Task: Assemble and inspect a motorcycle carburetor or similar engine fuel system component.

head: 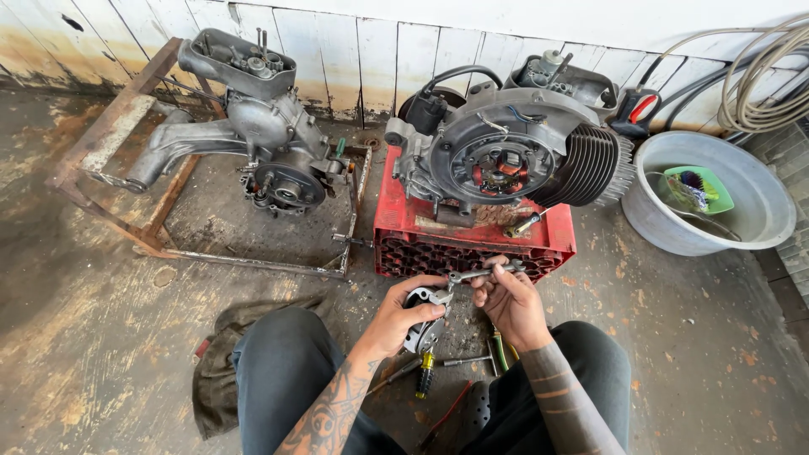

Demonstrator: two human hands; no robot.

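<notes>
A rough engine-repair workshop: two stripped small engines, one on a rusty steel frame at upper left, one on a red plastic crate at centre, above an oil-stained concrete floor with scattered hand tools and a wash basin at right.

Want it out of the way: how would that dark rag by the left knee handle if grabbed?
The rag lies crumpled in folds, so it is probably floppy and light. It looks grimy, so possibly oily. It should not roll.
</notes>
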